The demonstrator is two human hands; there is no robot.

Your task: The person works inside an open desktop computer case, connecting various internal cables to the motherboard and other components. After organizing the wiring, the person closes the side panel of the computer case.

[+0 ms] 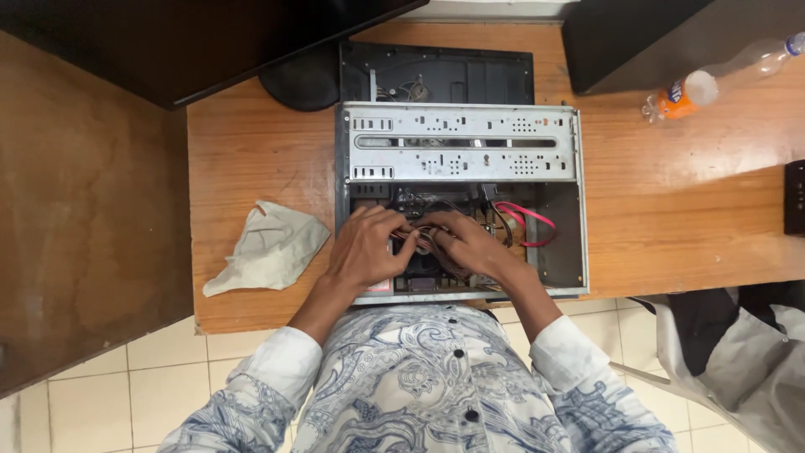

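Patterned sleeves frame both hands inside the open computer case (pixel 459 201) on the desk (pixel 671 210). Left hand (pixel 366 249) and right hand (pixel 470 243) meet over a cable bundle (pixel 426 239) at the case's middle, fingers pinched narrow around it. Working gently, clear of the red cable (pixel 527 220), seems wise. Left of the case lies a cloth (pixel 268 247).

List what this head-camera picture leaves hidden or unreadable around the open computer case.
- Head view: what the left hand and right hand pinch; their fingers cover the bundle of wires.
- Head view: board parts inside the open grey metal computer case, under the hands and in shadow.
- Head view: the clear plastic bottle with orange label, cap cut by the right edge.
- Head view: the black box, cut off at the right edge.
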